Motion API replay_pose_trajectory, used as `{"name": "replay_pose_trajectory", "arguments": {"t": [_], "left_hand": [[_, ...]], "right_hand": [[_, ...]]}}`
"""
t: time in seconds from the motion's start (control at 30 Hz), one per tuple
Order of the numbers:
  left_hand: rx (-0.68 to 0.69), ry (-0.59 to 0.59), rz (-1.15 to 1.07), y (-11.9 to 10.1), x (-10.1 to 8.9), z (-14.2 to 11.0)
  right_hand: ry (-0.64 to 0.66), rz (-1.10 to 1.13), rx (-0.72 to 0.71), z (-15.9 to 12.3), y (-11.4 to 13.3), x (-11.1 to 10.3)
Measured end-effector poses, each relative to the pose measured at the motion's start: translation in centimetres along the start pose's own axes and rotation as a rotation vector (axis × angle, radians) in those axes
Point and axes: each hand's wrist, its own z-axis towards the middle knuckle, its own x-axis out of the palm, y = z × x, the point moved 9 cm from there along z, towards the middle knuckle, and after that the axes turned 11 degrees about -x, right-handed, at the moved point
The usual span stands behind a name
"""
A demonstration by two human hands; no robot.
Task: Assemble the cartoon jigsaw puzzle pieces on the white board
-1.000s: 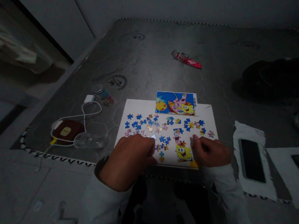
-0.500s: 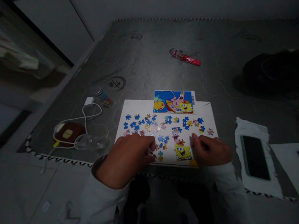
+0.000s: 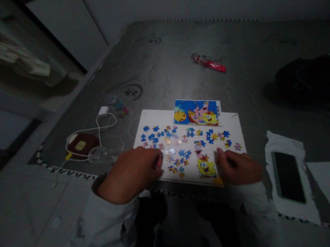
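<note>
A white board (image 3: pixel 154 119) lies near the front edge of a dark grey mat, strewn with several loose jigsaw pieces (image 3: pixel 178 137), mostly blue. A joined yellow cartoon patch (image 3: pixel 206 167) sits near its front edge. A colourful reference picture (image 3: pixel 196 112) lies at the board's far edge. My left hand (image 3: pixel 132 172) rests curled at the board's front left, fingertips closed among the pieces; what they pinch is too small to name. My right hand (image 3: pixel 238 167) is curled on the board just right of the yellow patch, its forefinger tip pointing toward the pieces.
Left of the board lie a clear plastic bottle (image 3: pixel 104 155), a dark red round case (image 3: pixel 80 146) wrapped by a white cable with charger (image 3: pixel 104 110), and a small can (image 3: pixel 117 104). A red wrapper (image 3: pixel 210 63) lies far back. A phone (image 3: pixel 289 176) rests on white paper at right.
My left hand has drawn back a little toward the board's front left corner, uncovering pieces beside it. My right hand has hardly moved. The view has shifted slightly.
</note>
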Motion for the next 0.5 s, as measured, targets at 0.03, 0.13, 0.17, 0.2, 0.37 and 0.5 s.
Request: {"name": "replay_pose_trajectory", "arguments": {"t": [0.03,0.13,0.17,0.2,0.37,0.5], "left_hand": [[-0.032,-0.013,-0.002,0.6,-0.2,0.0],[-0.12,-0.067,-0.028,2.4,-0.9,0.2],[-0.136,-0.086,-0.034,2.8,-1.1,0.2],[-0.142,-0.099,-0.037,3.1,-1.2,0.3],[-0.113,-0.125,-0.028,3.2,-1.3,0.3],[-0.148,-0.13,-0.022,3.2,-1.8,0.0]], "right_hand": [[-0.014,-0.004,-0.012,0.0,0.0,0.0],[-0.052,-0.009,-0.06,0.0,0.0,-0.1],[-0.053,-0.014,-0.059,-0.1,0.0,-0.2],[-0.049,-0.02,-0.05,-0.1,-0.1,-0.2],[0.008,-0.04,0.019,-0.1,-0.3,-0.3],[0.067,-0.036,0.053,-0.2,-0.6,0.0]]}}
